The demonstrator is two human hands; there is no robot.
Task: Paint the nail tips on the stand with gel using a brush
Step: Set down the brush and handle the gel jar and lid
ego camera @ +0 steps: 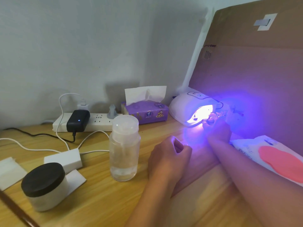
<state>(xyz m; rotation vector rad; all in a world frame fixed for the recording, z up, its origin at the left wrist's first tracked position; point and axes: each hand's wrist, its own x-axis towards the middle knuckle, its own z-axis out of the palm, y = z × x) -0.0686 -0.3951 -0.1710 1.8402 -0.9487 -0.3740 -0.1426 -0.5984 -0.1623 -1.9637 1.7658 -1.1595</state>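
Note:
A white UV curing lamp (188, 105) glows violet at the back right of the wooden table. My right hand (218, 130) holds the nail-tip stand (216, 115) at the lamp's mouth; the small tips on it show just outside the opening in the glare. How the fingers grip the stand is partly washed out by the light. My left hand (170, 158) rests on the table in front of the lamp, fingers curled, with nothing visible in it. No brush is in view.
A clear pump bottle (124, 148) stands left of my left hand. A black-lidded jar (44, 185), white foam blocks (65, 158), a power strip (91, 122) with cables and a purple tissue box (146, 110) lie further left. Cardboard (254, 71) walls the right side; a pink-and-white packet (278, 159) lies below it.

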